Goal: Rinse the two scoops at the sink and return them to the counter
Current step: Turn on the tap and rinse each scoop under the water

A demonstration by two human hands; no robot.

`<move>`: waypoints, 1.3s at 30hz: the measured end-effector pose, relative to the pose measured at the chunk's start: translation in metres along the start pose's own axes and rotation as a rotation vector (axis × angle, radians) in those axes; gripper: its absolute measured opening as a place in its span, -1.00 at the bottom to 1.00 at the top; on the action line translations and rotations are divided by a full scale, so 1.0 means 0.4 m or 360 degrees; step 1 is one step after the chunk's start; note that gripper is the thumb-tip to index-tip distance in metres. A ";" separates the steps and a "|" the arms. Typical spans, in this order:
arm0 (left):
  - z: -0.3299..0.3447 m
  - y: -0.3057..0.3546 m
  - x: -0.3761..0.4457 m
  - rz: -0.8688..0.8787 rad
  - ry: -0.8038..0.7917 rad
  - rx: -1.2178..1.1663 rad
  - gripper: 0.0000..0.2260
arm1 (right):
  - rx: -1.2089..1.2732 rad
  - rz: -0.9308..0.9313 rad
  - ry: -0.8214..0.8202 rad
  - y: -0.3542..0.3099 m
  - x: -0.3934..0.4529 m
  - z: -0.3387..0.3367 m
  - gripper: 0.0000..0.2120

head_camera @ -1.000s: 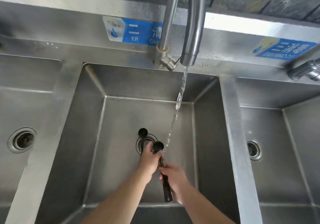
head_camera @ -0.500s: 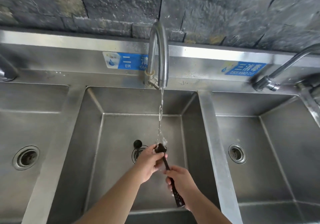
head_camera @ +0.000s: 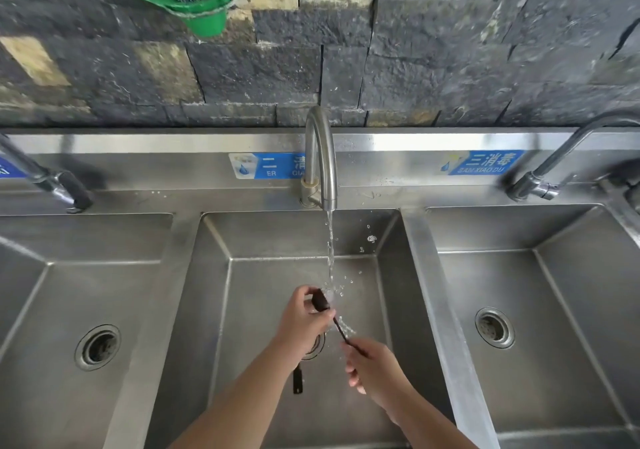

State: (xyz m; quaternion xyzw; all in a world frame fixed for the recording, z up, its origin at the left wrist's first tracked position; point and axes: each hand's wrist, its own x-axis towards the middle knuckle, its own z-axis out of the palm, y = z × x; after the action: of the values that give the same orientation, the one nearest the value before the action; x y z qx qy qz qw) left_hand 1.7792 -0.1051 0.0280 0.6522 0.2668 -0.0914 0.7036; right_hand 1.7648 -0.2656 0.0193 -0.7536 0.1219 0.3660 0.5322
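Since a moment ago the left hand point(head_camera: 302, 320) has cupped its fingers round the dark scoop point(head_camera: 320, 300) to rub it under the faucet point(head_camera: 322, 157) stream, the right hand point(head_camera: 372, 365) pinching its handle steady, while what looks like the second scoop point(head_camera: 298, 381) lies in the middle basin point(head_camera: 242, 310) awaiting its turn.

Dark scoop point(head_camera: 321, 301) under running water

Head view, steeply down onto middle sink point(head_camera: 388, 240), close.

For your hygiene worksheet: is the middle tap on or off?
On. Water runs from the middle tap onto the scoop held by both hands.
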 end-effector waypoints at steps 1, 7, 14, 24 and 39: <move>0.001 0.005 0.001 0.0021 -0.0003 0.0011 -0.64 | 0.0128 0.0057 -0.0049 -0.005 -0.001 0.003 -0.83; 0.001 0.012 0.026 -0.0086 -0.0194 -0.0168 -0.66 | 0.0522 0.0176 -0.0116 -0.016 -0.005 -0.007 -0.76; 0.013 0.027 0.062 -0.0318 -0.0165 -0.0582 -0.77 | 0.0386 0.0120 -0.0111 0.009 0.030 -0.027 -0.75; -0.037 0.053 0.051 -0.0054 -0.0020 -0.0002 -0.56 | -0.0465 -0.0247 0.0164 -0.055 0.094 -0.015 -0.83; 0.004 0.100 0.000 0.0215 -0.0069 0.0131 -0.62 | -0.0900 -0.0649 0.0500 -0.067 0.061 -0.066 -0.84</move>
State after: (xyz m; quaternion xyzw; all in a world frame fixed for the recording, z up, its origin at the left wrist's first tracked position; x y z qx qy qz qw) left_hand 1.7987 -0.1012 0.0625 0.6949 0.2031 -0.0687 0.6864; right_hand 1.8084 -0.2734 0.0262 -0.9264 -0.0562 0.1517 0.3400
